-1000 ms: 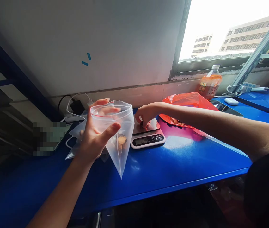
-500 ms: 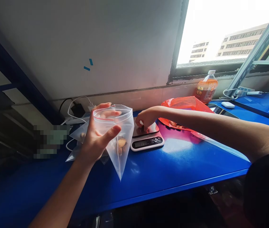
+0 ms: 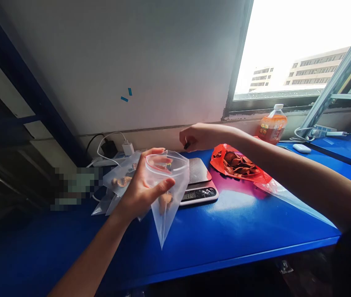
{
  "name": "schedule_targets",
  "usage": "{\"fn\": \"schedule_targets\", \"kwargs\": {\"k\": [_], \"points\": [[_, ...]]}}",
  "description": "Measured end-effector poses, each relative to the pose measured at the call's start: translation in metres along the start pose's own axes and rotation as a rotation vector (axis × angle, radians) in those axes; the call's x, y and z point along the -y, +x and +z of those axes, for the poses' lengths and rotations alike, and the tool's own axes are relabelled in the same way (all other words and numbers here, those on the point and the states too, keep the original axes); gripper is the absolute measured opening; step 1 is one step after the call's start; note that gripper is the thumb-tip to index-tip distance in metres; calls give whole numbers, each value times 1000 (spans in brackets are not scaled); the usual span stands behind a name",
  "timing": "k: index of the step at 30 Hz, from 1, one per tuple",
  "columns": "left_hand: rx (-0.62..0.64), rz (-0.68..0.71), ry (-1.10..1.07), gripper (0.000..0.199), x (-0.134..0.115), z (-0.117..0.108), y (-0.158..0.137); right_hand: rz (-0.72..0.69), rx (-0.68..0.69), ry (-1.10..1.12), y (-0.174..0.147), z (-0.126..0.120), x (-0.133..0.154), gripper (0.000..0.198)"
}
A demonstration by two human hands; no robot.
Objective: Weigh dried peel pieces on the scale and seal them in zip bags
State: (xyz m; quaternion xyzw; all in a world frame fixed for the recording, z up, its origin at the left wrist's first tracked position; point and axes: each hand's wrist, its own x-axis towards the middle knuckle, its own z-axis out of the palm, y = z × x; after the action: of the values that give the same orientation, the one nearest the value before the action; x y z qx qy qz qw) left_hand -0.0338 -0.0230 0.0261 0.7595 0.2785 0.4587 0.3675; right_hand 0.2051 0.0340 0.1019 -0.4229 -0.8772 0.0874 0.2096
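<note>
My left hand (image 3: 146,181) is wrapped round a clear zip bag (image 3: 175,181), its mouth held apart and its pointed corner hanging down. Inside the bag lies a brown dried slice (image 3: 165,202). Above the kitchen scale (image 3: 200,196) my right hand (image 3: 196,137) pinches a small dark piece (image 3: 187,145), too small to name. The scale's metal plate (image 3: 199,171) is partly hidden behind the bag, and its display is lit. To the right, a red plastic bag (image 3: 260,177) lies open around several reddish-brown dried slices (image 3: 237,163), below my right forearm.
More clear bags (image 3: 121,181) with brown pieces lie behind my left hand, near a power strip with a white charger (image 3: 128,147). A drink bottle (image 3: 273,123) and a white earbud case (image 3: 302,148) stand at the back right of the blue table (image 3: 224,231).
My right hand has lifted off the scale plate with a small dark piece in its fingers. The head view has shifted, and more of the slices in the red bag now shows.
</note>
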Motion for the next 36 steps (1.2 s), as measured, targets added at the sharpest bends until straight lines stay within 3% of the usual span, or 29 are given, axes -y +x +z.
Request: {"fn": "schedule_targets", "kwargs": {"k": [2,4,8,12,14,19,22,25,28,32,36], "points": [[40,-29,61,67,0,2,-1,-55,-115,29,-9,-23,24,16],[76,-50,78,67,-1,4,-2,-120,-121,35,-21,-34,50,15],[85,-45,52,71,-2,11,-3,-194,97,-50,-39,-28,85,16],[100,-52,24,72,-3,17,-3,-184,265,18,-42,-19,85,21],[102,-47,39,74,-3,18,-4,-192,207,52,-44,-19,82,20],[7,-18,6,76,1,19,-3,-97,-109,15,-62,-6,91,17],[-74,28,44,81,4,22,-3,-49,-127,64,-75,16,93,20],[-48,28,2,86,5,27,-4,37,-226,203,-84,38,80,21],[10,-74,-210,83,5,32,-4,115,-392,404,-90,52,58,22],[7,-227,-318,86,10,35,0,170,-474,657,-100,61,33,19],[158,-357,-341,86,18,42,3,168,-581,662,-104,63,21,16]]}}
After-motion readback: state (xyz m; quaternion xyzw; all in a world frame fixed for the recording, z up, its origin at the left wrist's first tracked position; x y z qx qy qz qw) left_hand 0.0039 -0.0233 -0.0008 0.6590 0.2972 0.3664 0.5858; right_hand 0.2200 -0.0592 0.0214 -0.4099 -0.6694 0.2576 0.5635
